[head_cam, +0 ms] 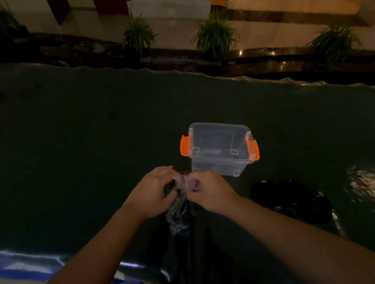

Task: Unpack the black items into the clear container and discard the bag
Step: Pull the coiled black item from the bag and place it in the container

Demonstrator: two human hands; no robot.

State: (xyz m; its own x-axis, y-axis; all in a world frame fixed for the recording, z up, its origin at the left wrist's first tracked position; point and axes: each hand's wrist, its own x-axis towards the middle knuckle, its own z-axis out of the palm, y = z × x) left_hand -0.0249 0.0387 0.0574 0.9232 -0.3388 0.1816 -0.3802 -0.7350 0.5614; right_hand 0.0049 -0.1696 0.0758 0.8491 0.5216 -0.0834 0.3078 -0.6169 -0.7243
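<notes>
A clear plastic container [220, 148] with orange side clips stands open on a dark table cover, just beyond my hands. My left hand [154, 192] and my right hand [209, 190] both pinch the twisted top of a thin clear plastic bag [182, 198]. The bag hangs down between them and holds dark items [179, 217] that are hard to make out in the dim light. A dark shape lies on the container's floor; I cannot tell what it is.
A glossy black object [291, 199] lies on the table to the right of my right forearm. The dark green table cover [85, 144] stretches far left and right. Potted plants [214, 34] stand along a ledge behind the table's far edge.
</notes>
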